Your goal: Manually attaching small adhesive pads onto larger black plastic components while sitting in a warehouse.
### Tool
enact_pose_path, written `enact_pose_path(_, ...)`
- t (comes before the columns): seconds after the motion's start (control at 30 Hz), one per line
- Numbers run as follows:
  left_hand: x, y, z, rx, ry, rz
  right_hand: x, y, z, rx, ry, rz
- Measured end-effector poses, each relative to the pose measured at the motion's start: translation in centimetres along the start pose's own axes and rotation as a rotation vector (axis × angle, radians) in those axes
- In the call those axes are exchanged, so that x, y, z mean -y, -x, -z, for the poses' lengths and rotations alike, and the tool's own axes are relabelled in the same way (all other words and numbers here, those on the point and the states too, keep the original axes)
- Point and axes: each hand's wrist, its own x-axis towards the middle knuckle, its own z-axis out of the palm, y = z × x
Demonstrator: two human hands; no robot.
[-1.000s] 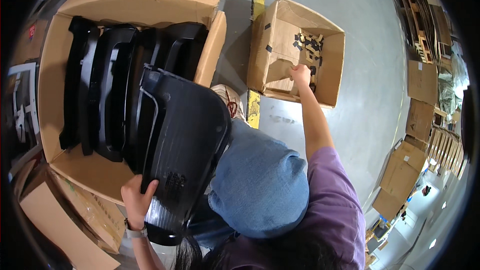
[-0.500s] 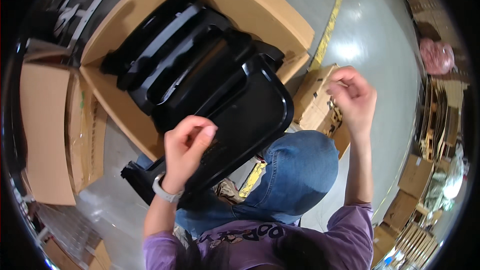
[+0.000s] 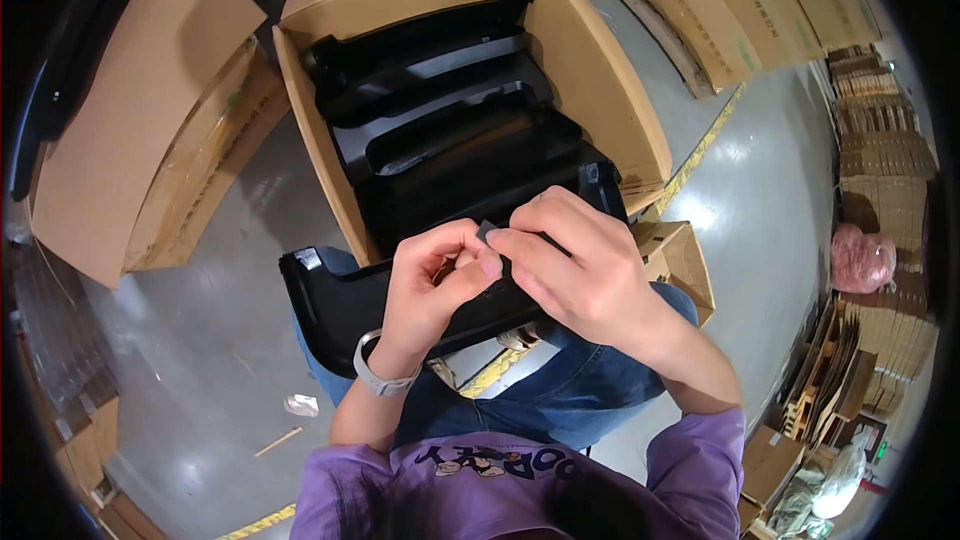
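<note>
My left hand [image 3: 425,280] and my right hand [image 3: 585,265] meet over my lap, fingertips pinched together. Between them shows a small dark grey flat piece [image 3: 486,229], its kind too small to make out. A smooth black molded plastic panel [image 3: 350,310] with a rounded corner lies across my thighs under both hands, partly covered by them. Shiny clear patches sit near its left end and its far right corner. Just beyond, an open cardboard box [image 3: 625,100] holds several similar black molded panels [image 3: 430,80], laid in a row.
A small open carton [image 3: 685,265] stands beside my right knee. At the left lean large flat cardboard pieces [image 3: 150,110]. Boxes [image 3: 700,20] sit at the far right; stacked cardboard and a pink bundle [image 3: 863,258] line the right side. A thin stick [image 3: 278,442] and a scrap [image 3: 301,405] lie on the floor.
My right hand has come in from the right to meet my left hand. The panel on my lap lies more level across the view, and the view itself has turned.
</note>
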Motion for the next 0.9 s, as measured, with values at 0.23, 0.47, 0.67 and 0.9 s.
enact_pose_path(0.23,-0.2,1.3,0.4,-0.078,0.252,0.051,1.9,0.0,-1.7,-0.09,0.039,0.03)
enact_pose_path(0.47,0.4,1.9,0.4,-0.281,0.279,-0.102,2.4,0.6,-2.3,-0.11,-0.918,-0.738)
enact_pose_path(0.67,0.2,2.2,0.8,-0.236,0.252,-0.101,-0.1,1.0,-2.7,-0.238,-1.585,-1.057)
enact_pose_path(0.9,0.2,2.3,0.8,-0.25,0.254,-0.039,0.4,1.1,-2.8,-0.001,-1.805,-1.03)
